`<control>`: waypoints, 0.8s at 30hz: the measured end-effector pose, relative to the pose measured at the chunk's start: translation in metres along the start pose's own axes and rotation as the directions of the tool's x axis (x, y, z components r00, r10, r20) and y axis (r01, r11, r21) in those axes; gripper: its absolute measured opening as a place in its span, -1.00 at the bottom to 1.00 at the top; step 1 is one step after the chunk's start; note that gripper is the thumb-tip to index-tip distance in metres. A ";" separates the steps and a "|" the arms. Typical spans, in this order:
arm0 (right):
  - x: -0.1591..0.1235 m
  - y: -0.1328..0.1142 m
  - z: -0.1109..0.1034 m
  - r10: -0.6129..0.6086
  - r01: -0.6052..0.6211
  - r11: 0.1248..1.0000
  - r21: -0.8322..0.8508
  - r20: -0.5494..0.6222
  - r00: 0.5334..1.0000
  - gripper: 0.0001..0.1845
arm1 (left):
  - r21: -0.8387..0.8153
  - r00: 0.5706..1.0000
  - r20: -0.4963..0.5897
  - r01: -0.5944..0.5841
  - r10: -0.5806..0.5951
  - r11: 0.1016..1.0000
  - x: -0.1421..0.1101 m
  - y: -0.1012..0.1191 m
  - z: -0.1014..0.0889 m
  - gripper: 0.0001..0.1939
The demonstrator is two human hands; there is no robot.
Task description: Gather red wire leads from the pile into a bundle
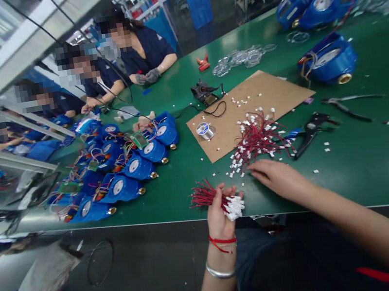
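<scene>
My left hand (221,210) is closed around a bundle of red wires (204,195). Their white plug connectors (234,207) stick out on the right side of the palm, and the loose ends fan out to the left. At the near edge of a tangled pile of similar red wires (258,138), my right hand (273,177) has its thumb and fingertips pinched together. What is between those fingertips is too small to make out. The pile lies partly on a brown cardboard sheet (282,92), with white connectors scattered through it.
Wire strippers (312,131) and pliers (348,104) lie right of the pile. A solder spool (206,131) and a black device (204,93) are on the cardboard. Several blue meters (118,187) stand left, another blue meter (332,59) right. Co-workers sit across the green table (173,198).
</scene>
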State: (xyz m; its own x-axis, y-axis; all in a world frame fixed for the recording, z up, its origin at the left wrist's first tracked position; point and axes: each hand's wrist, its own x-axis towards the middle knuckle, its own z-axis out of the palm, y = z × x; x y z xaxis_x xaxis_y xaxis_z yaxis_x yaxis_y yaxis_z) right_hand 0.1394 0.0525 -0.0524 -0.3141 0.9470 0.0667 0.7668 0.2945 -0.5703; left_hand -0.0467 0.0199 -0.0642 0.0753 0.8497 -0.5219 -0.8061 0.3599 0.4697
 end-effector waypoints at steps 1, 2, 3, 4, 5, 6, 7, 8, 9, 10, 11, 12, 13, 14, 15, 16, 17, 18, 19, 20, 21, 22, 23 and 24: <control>0.005 0.004 0.001 0.016 -0.017 0.998 -0.054 -0.013 1.000 -0.71 | -0.011 1.000 -0.023 -0.015 0.015 1.000 0.001 0.003 -0.001 -0.87; 0.009 0.006 0.004 0.015 -0.016 0.995 -0.094 -0.011 1.000 -0.71 | -0.020 0.999 -0.037 -0.021 0.020 1.000 0.002 0.004 -0.002 -0.84; 0.012 0.006 0.008 0.005 -0.005 0.992 -0.124 0.000 1.000 -0.71 | -0.025 0.999 -0.045 -0.017 0.016 1.000 0.002 0.005 -0.002 -0.81; 0.014 0.005 0.013 -0.005 0.007 0.989 -0.150 0.013 1.000 -0.72 | -0.028 0.999 -0.049 -0.003 0.001 1.000 0.002 0.004 -0.001 -0.80; 0.014 0.004 0.017 -0.009 0.013 0.984 -0.177 0.024 1.000 -0.73 | -0.031 0.998 -0.053 0.015 -0.017 0.999 0.001 0.003 0.000 -0.79; 0.013 0.002 0.020 -0.006 0.013 0.979 -0.205 0.034 0.999 -0.74 | -0.036 0.998 -0.056 0.032 -0.034 0.999 0.000 0.002 0.001 -0.78; 0.011 0.001 0.023 0.003 0.007 0.972 -0.235 0.041 0.999 -0.75 | -0.039 0.997 -0.059 0.045 -0.047 0.998 -0.001 0.001 0.001 -0.78; 0.008 0.001 0.023 0.014 -0.002 0.966 -0.260 0.045 0.999 -0.76 | -0.041 0.997 -0.058 0.053 -0.056 0.998 -0.001 0.001 0.002 -0.79; 0.005 0.002 0.022 0.024 -0.010 0.960 -0.279 0.046 0.999 -0.78 | -0.040 0.997 -0.055 0.059 -0.061 0.997 -0.002 0.000 0.002 -0.79; 0.001 0.003 0.020 0.031 -0.016 0.957 -0.290 0.046 0.998 -0.80 | -0.037 0.997 -0.051 0.063 -0.065 0.997 -0.002 0.000 0.002 -0.80; -0.003 0.006 0.018 0.034 -0.020 0.955 -0.295 0.043 0.999 -0.82 | -0.034 0.996 -0.047 0.068 -0.070 0.997 -0.002 0.000 0.002 -0.81; -0.008 0.009 0.015 0.035 -0.023 0.955 -0.295 0.037 0.999 -0.83 | -0.030 0.996 -0.039 0.076 -0.077 0.997 -0.001 0.000 0.003 -0.81; -0.012 0.011 0.012 0.037 -0.026 0.956 -0.291 0.033 0.999 -0.83 | -0.025 0.996 -0.029 0.086 -0.086 0.996 -0.001 -0.001 0.003 -0.82; -0.015 0.014 0.009 0.040 -0.030 0.958 -0.285 0.032 0.999 -0.83 | -0.019 0.995 -0.015 0.096 -0.097 0.995 -0.001 -0.002 0.004 -0.82; -0.019 0.015 0.006 0.046 -0.035 0.960 -0.277 0.033 0.998 -0.82 | -0.011 0.994 0.002 0.106 -0.106 0.994 0.000 -0.004 0.005 -0.83; -0.022 0.017 0.005 0.054 -0.043 0.962 -0.269 0.035 0.998 -0.82 | -0.001 0.993 0.022 0.116 -0.116 0.993 0.000 -0.006 0.007 -0.84; -0.024 0.018 0.003 0.065 -0.053 0.964 -0.260 0.038 0.997 -0.81 | 0.011 0.991 0.043 0.125 -0.126 0.992 0.000 -0.008 0.008 -0.85; -0.026 0.020 0.003 0.075 -0.062 0.966 -0.250 0.041 0.996 -0.80 | 0.024 0.989 0.062 0.134 -0.135 0.991 0.001 -0.010 0.009 -0.87; -0.028 0.021 0.002 0.083 -0.071 0.968 -0.241 0.041 0.996 -0.80 | 0.037 0.987 0.077 0.140 -0.143 0.989 0.001 -0.012 0.009 -0.89; -0.029 0.022 0.001 0.089 -0.078 0.970 -0.231 0.038 0.995 -0.80 | 0.049 0.985 0.088 0.146 -0.150 0.988 0.001 -0.013 0.009 -0.91; -0.029 0.024 0.001 0.094 -0.085 0.972 -0.219 0.033 0.995 -0.80 | 0.059 0.983 0.094 0.152 -0.157 0.987 0.001 -0.015 0.009 -0.92; -0.030 0.026 0.000 0.100 -0.093 0.975 -0.203 0.023 0.995 -0.80 | 0.066 0.981 0.099 0.158 -0.164 0.985 0.001 -0.016 0.009 -0.93; -0.030 0.027 -0.001 0.106 -0.103 0.977 -0.185 0.008 0.994 -0.81 | 0.070 0.980 0.100 0.163 -0.170 0.984 0.000 -0.017 0.008 -0.93; -0.031 0.027 -0.002 0.113 -0.113 0.980 -0.162 -0.010 0.994 -0.82 | 0.073 0.979 0.102 0.168 -0.175 0.983 0.000 -0.018 0.007 -0.94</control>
State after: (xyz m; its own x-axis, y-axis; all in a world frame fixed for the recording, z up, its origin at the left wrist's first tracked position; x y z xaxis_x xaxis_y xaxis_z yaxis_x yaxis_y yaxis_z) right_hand 0.1711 0.0313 -0.0678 -0.2195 0.9756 0.0101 0.8781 0.2021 -0.4337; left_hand -0.0277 0.0159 -0.0673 0.2746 0.8083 -0.5208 -0.7369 0.5248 0.4260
